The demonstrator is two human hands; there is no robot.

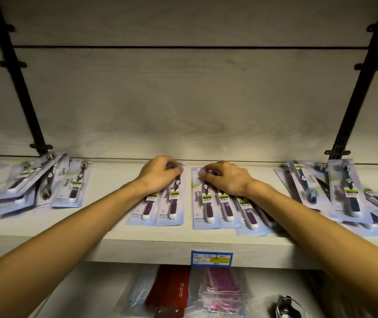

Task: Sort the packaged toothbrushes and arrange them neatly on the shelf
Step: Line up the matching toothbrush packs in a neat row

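Both hands lie on purple toothbrush packs in the middle of the shelf [105,228]: the left hand [160,174] curled over the top of the left pair of packs [160,203], the right hand [225,177] over the fanned row [220,203]. They look like light, slick blister cards, stiffest at the edges, so best pinched there. Fingertips are tucked under; whether they pinch or merely press, I cannot tell. Jumbled side piles blur.

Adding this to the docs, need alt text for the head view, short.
Two bare hands, left hand and right hand, rest fingers curled on the top ends of purple toothbrush packs lying flat mid-shelf. Messy pack piles sit at the left and right ends; a price tag is on the shelf edge.
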